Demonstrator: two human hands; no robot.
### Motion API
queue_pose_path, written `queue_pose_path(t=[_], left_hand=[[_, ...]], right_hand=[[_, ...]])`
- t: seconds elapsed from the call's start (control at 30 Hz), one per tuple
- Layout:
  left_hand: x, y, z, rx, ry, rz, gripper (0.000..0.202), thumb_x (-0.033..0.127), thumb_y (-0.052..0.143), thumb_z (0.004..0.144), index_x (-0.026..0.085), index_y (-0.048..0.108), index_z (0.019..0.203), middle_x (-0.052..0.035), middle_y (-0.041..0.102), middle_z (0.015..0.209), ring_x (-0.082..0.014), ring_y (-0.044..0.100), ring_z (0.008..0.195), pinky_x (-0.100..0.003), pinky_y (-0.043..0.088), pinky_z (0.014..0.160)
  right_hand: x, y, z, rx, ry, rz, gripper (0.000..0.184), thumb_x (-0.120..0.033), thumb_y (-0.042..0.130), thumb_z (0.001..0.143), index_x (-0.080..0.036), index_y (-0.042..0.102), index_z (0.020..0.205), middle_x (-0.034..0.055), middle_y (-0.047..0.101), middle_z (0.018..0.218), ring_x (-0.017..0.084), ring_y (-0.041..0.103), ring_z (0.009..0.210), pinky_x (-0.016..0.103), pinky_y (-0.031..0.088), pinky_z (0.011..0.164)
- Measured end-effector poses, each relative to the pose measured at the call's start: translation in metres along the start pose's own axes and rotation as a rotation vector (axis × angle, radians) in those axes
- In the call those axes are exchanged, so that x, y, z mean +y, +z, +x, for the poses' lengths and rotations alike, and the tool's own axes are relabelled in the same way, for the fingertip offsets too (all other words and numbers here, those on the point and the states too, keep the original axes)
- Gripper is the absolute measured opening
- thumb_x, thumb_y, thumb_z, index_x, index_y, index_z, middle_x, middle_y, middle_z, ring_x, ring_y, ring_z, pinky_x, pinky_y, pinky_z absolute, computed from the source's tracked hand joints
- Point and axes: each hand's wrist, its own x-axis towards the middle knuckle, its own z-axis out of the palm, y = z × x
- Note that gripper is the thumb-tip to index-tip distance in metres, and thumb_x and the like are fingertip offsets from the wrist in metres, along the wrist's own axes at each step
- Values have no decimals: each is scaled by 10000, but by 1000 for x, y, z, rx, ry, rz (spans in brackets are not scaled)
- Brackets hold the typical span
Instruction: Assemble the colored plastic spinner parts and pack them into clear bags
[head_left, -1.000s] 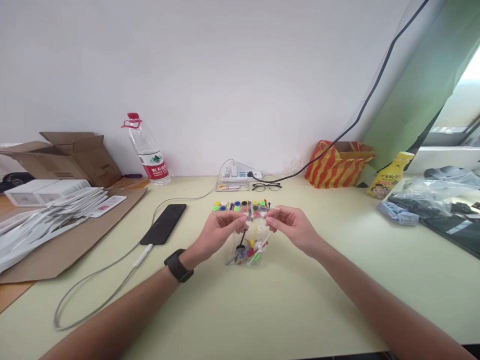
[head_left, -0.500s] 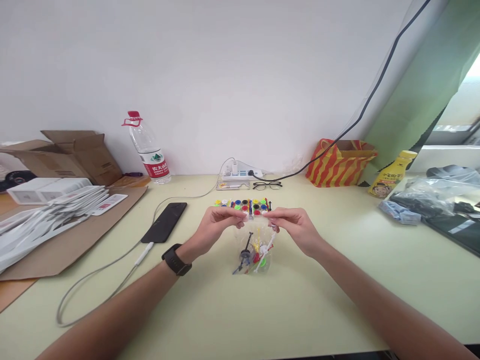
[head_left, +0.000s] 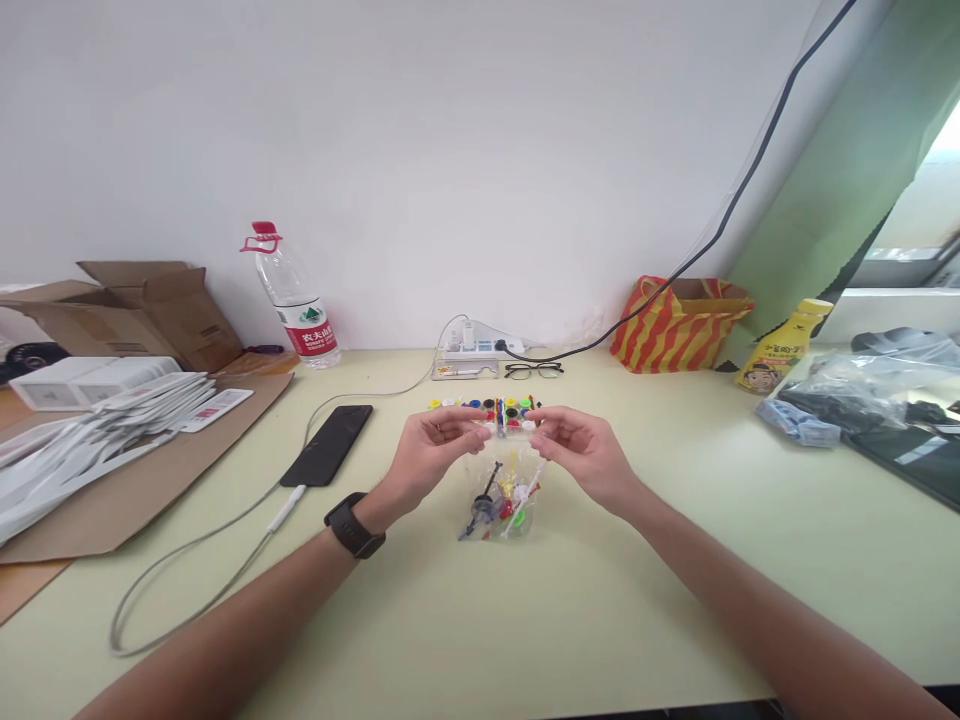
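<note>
A small clear plastic bag (head_left: 501, 500) hangs upright between my hands, low over the table. Inside it are colourful plastic pieces, among them a black disc with a stick, a white stick, and red, yellow and green bits. My left hand (head_left: 439, 443) pinches the bag's upper left corner and has a black watch on its wrist. At the upper right corner, my right hand (head_left: 581, 450) grips the edge between thumb and fingers. Just behind the bag, rows of coloured discs and sticks (head_left: 512, 412) lie on the table, partly hidden by my fingers.
A black phone (head_left: 328, 446) on a white cable lies at left, before a large water bottle (head_left: 307, 325). Glasses (head_left: 533, 370) and a power strip (head_left: 472, 345) sit by the wall. Further right are a striped bag (head_left: 675, 325), a yellow bottle (head_left: 784, 350) and plastic wrapping (head_left: 877, 385).
The fingers of both hands have opened slightly and shifted their grip along the bag's top. The bag has moved a little left and up.
</note>
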Motion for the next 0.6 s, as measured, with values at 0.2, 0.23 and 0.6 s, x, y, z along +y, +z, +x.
queue_pose_path(t=[0.2,0.23,0.6], left_hand=[[4,1,-1,-69,-40,37,306,345,864,815,175,815,1065,-78,788,874,-176,704,761,-283,565,715],[5,1,-2,-89,-45,43,291,354,860,819,171,820,1041,-75,783,846,-178,701,755,-283,564,709],[-2,0,0,-148,-21,63,237,363,839,844,141,826,928,-56,728,724,-138,629,661,-259,550,645]], right_hand=[[-2,-1,-1,-29,-53,-53,274,-418,765,891,-218,770,1079,42,702,867,184,628,788,356,545,781],[-2,-1,-2,-30,-52,-52,271,-415,764,891,-218,770,1079,42,702,866,185,629,788,358,545,781],[-3,0,-1,-75,70,-9,245,-427,795,856,-189,770,906,36,708,818,162,607,741,309,505,690]])
